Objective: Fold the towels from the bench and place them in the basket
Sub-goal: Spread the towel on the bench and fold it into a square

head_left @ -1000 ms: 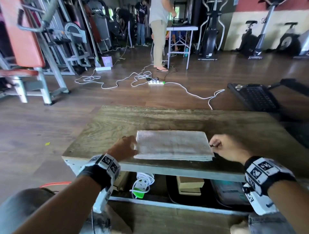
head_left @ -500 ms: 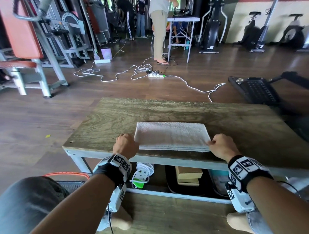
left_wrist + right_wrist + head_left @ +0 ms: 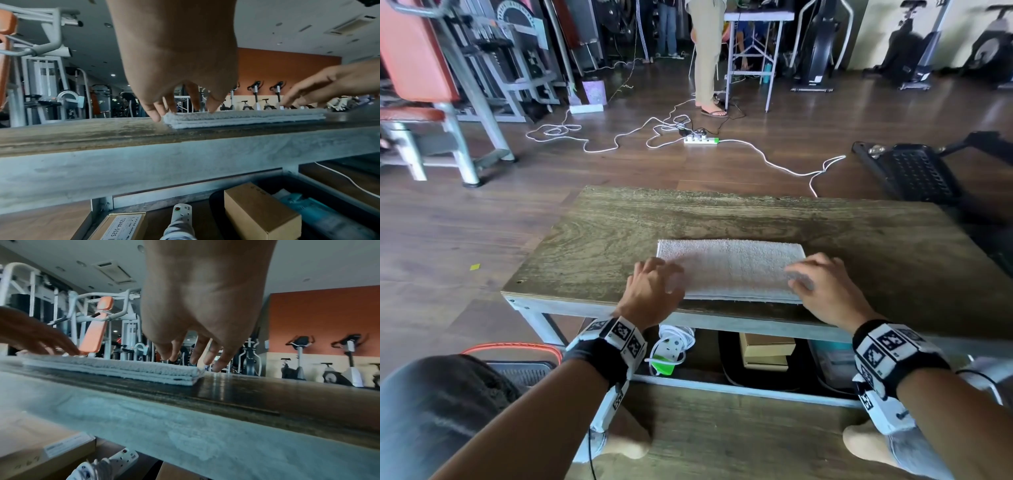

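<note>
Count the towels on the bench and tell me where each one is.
1. A single folded white towel lies flat near the front edge of the bench, with the left hand at its left end and the right hand at its right end.

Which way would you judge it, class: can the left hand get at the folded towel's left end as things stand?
Probably yes: the left hand is already at the towel end, fingers spread, with nothing between.

Left wrist band (image 3: 608, 346): black strap, white blocks with black square markers, thin black cable below.
Right wrist band (image 3: 890, 353): same, white camera housing beneath.
Legs: grey shorts (image 3: 431, 407).
Feet: bare.
</note>
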Demonstrator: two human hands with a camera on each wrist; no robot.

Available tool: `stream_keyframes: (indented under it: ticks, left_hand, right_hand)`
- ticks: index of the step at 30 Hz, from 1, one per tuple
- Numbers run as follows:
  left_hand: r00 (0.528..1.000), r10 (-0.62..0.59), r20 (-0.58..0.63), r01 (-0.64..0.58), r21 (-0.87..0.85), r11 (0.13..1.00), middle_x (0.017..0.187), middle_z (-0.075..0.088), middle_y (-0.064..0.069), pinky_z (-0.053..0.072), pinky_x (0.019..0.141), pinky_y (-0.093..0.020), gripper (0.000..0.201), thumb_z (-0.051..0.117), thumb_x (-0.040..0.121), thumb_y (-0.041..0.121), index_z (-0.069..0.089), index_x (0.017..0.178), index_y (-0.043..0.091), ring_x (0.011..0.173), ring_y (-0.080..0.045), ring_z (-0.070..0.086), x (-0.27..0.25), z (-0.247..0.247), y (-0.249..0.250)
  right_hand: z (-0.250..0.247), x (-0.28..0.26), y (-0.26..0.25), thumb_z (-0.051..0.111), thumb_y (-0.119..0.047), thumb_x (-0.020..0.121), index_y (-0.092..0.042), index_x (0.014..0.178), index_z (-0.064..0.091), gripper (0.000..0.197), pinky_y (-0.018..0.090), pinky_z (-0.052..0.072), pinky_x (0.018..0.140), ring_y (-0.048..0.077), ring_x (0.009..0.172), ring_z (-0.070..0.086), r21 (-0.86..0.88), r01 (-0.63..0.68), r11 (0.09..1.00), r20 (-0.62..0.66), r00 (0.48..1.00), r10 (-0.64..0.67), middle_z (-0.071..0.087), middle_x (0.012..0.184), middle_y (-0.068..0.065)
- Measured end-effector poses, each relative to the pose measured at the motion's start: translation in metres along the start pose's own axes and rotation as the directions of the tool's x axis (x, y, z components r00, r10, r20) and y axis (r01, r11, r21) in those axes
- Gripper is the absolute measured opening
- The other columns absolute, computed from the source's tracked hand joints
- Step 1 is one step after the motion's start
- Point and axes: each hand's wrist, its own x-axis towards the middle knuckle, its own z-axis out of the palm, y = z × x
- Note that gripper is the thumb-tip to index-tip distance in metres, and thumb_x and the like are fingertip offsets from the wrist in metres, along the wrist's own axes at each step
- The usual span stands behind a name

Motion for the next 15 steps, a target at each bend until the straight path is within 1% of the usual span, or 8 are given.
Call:
stream_keyframes:
  ticks: [2,5,7,8,10,12,14,15]
  left_hand:
    - [0.999,0.041,0.016,-0.041,0.025,0.999,0.122,0.059,0.006,0.041,0.098,-0.045,0.036,0.048,0.08,0.052,0.066,0.108,0.038,0.118,-0.025,0.047,0.001,0.009,-0.002]
    - [0.994,0.028,-0.109,-0.025,0.025,0.999,0.105,0.06,0.005,0.039,0.085,-0.038,0.023,0.055,0.086,0.042,0.07,0.084,0.025,0.105,-0.022,0.044,0.003,0.007,0.006]
    - [0.979,0.081,-0.186,-0.076,0.034,0.997,0.106,0.06,0.005,0.037,0.084,-0.036,0.023,0.059,0.088,0.037,0.072,0.08,0.02,0.105,-0.021,0.045,0.007,0.007,0.012]
    - [0.971,0.123,-0.203,-0.121,0.026,0.992,0.108,0.061,0.004,0.039,0.085,-0.037,0.021,0.058,0.089,0.035,0.072,0.083,0.02,0.106,-0.021,0.047,0.011,0.009,0.015]
    - [0.964,0.195,-0.183,-0.198,0.005,0.98,0.116,0.059,0.001,0.042,0.09,-0.04,0.019,0.056,0.091,0.032,0.07,0.099,0.023,0.112,-0.023,0.048,0.022,0.015,0.024]
    - [0.969,0.224,-0.106,-0.226,-0.004,0.974,0.135,0.052,-0.003,0.038,0.101,-0.042,0.03,0.051,0.095,0.032,0.062,0.122,0.025,0.127,-0.023,0.044,0.035,0.025,0.039]
    - [0.974,0.225,-0.026,-0.224,0.016,0.974,0.153,0.036,-0.005,0.029,0.112,-0.044,0.042,0.042,0.1,0.034,0.046,0.141,0.026,0.142,-0.024,0.03,0.043,0.037,0.055]
    - [0.975,0.221,0.019,-0.222,0.043,0.974,0.159,0.027,-0.005,0.023,0.117,-0.044,0.046,0.036,0.102,0.036,0.037,0.147,0.027,0.147,-0.024,0.022,0.046,0.045,0.06]
  right_hand:
    - [0.007,0.001,-0.005,0.057,-0.039,0.096,-0.031,0.108,0.073,0.021,0.042,0.046,0.092,0.021,0.108,0.043,-0.102,0.06,0.993,0.034,0.998,-0.057,0.059,0.117,-0.006]
    - [0.01,0.006,-0.011,0.052,-0.043,0.096,-0.025,0.093,0.074,0.028,0.039,0.045,0.085,0.021,0.099,0.044,-0.172,0.028,0.985,-0.016,0.999,-0.031,0.063,0.105,-0.002]
    - [0.011,0.011,-0.018,0.051,-0.04,0.097,-0.022,0.092,0.073,0.029,0.038,0.043,0.086,0.021,0.1,0.045,-0.192,0.028,0.981,-0.053,0.998,-0.039,0.06,0.104,-0.001]
    - [0.012,0.013,-0.023,0.051,-0.038,0.097,-0.021,0.094,0.071,0.026,0.038,0.042,0.087,0.02,0.102,0.046,-0.195,0.045,0.98,-0.065,0.996,-0.059,0.059,0.105,-0.002]
    - [0.019,0.022,-0.037,0.05,-0.035,0.098,-0.021,0.108,0.066,0.023,0.035,0.041,0.091,0.019,0.11,0.049,-0.166,0.092,0.982,-0.073,0.992,-0.106,0.058,0.113,-0.003]
    - [0.032,0.035,-0.051,0.047,-0.034,0.098,-0.019,0.132,0.056,0.038,0.037,0.039,0.105,0.018,0.128,0.046,-0.133,0.13,0.983,-0.02,0.991,-0.134,0.054,0.136,-0.002]
    - [0.049,0.044,-0.062,0.038,-0.038,0.099,-0.017,0.151,0.037,0.056,0.044,0.027,0.118,0.021,0.147,0.028,-0.068,0.117,0.991,0.095,0.989,-0.11,0.033,0.159,0.001]
    - [0.059,0.046,-0.065,0.029,-0.042,0.099,-0.018,0.156,0.027,0.062,0.046,0.02,0.122,0.022,0.152,0.018,-0.06,0.097,0.993,0.152,0.984,-0.087,0.022,0.165,0.001]
